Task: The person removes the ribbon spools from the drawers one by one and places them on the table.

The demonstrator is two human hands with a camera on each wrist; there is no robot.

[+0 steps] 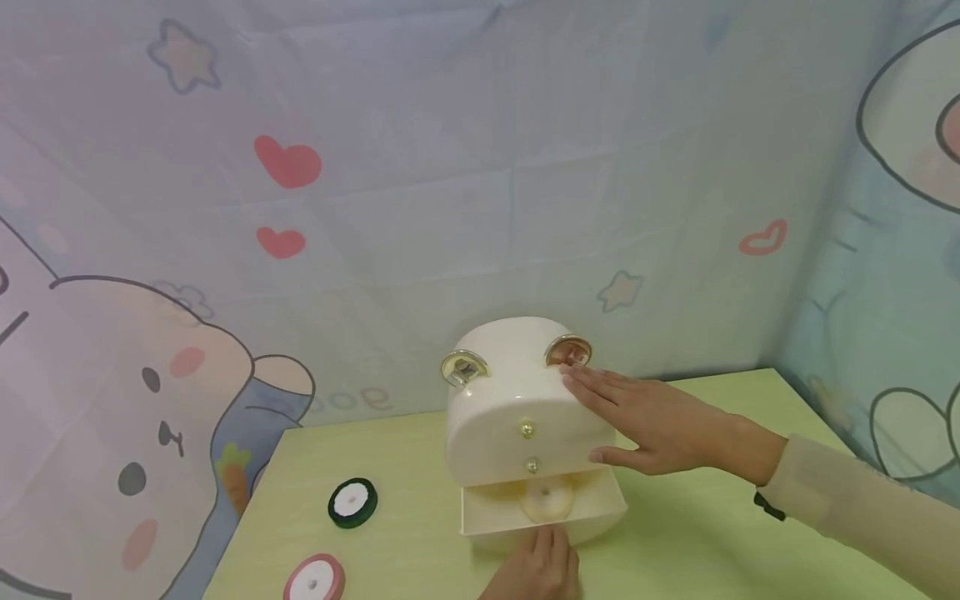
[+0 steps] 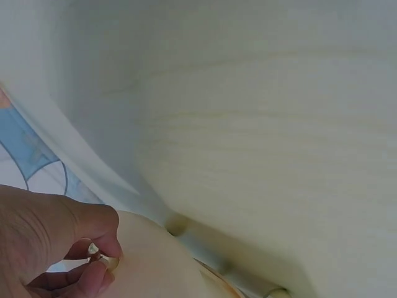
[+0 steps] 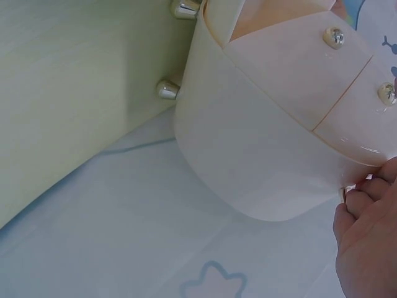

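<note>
A cream drawer box [image 1: 487, 446] with a rounded top, two shiny gold ears and small gold knobs stands on the table. Its lowest drawer [image 1: 487, 540] is pulled out, and a pale yellow ribbon roll [image 1: 546, 500] lies inside. My left hand [image 1: 536, 567] is at the front of that drawer; in the left wrist view its thumb and fingers pinch the small gold knob [image 2: 111, 263]. On the box's upper right side, just below the right ear [image 1: 567, 350], my right hand [image 1: 660, 421] rests with its fingers extended. The upper drawers are closed.
Left of the box, a dark green ribbon roll [image 1: 352, 502] and a pink ribbon roll [image 1: 315, 577] lie flat on the light green table [image 1: 405, 450]. Behind the table hangs a pale cloth backdrop [image 1: 420, 208] printed with cartoon figures, hearts and stars.
</note>
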